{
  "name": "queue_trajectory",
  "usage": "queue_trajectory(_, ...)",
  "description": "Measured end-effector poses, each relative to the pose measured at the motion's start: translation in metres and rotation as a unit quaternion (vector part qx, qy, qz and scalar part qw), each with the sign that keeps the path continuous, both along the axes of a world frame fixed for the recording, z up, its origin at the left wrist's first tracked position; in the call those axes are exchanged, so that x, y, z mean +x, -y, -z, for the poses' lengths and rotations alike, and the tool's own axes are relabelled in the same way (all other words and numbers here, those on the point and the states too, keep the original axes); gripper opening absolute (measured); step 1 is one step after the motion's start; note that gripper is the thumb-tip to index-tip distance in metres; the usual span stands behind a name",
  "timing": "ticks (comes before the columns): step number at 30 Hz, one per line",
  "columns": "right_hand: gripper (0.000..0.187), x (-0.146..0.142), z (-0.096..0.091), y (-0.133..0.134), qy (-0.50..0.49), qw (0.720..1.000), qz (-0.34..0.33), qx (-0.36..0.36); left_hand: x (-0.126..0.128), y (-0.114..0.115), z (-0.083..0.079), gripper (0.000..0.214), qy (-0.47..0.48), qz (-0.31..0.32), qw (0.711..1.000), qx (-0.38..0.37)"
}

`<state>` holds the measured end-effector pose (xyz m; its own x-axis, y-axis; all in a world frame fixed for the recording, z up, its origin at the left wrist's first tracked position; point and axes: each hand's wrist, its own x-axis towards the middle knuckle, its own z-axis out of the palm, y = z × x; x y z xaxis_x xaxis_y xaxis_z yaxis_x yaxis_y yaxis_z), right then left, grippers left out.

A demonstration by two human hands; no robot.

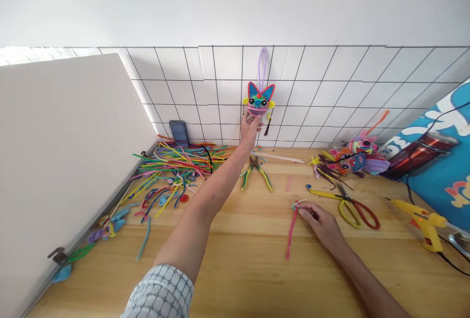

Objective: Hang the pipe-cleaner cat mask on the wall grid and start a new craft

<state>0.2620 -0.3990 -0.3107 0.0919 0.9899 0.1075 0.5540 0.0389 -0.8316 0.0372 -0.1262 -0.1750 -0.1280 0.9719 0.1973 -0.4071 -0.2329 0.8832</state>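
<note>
My left hand [250, 129] reaches far forward to the wire grid on the wall and grips the underside of a colourful pipe-cleaner animal figure [260, 99]. The figure hangs from the grid by a purple loop [262, 66]. My right hand [321, 222] rests on the wooden table, its fingers pinched on the top end of a pink pipe cleaner [292, 232] that lies along the table.
A pile of coloured pipe cleaners [176, 164] spreads at the left. Pliers [255, 171], scissors [352, 205] and a yellow glue gun [424, 220] lie on the table. Another pipe-cleaner figure [354, 160] sits at the back right. A white board [55, 161] leans at the left.
</note>
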Motion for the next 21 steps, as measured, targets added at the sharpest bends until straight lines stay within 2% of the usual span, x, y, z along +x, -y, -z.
queue_trajectory(6,0.045,-0.002,-0.001,0.000,-0.011,1.000,-0.002,0.011,0.009,0.000,0.002,0.059,-0.018,-0.033,0.999,0.002)
queue_trajectory(10,0.044,-0.004,-0.004,0.001,-0.017,1.000,-0.005,0.013,0.013,0.000,-0.006,0.069,-0.024,-0.006,1.000,-0.004)
queue_trajectory(15,0.043,-0.004,-0.005,0.001,-0.023,0.999,-0.014,0.017,0.014,0.002,-0.017,0.055,-0.051,-0.002,0.999,0.008)
queue_trajectory(21,0.041,-0.004,-0.006,0.003,-0.027,0.999,-0.020,0.016,0.016,0.005,-0.017,0.056,-0.052,-0.015,0.999,0.002)
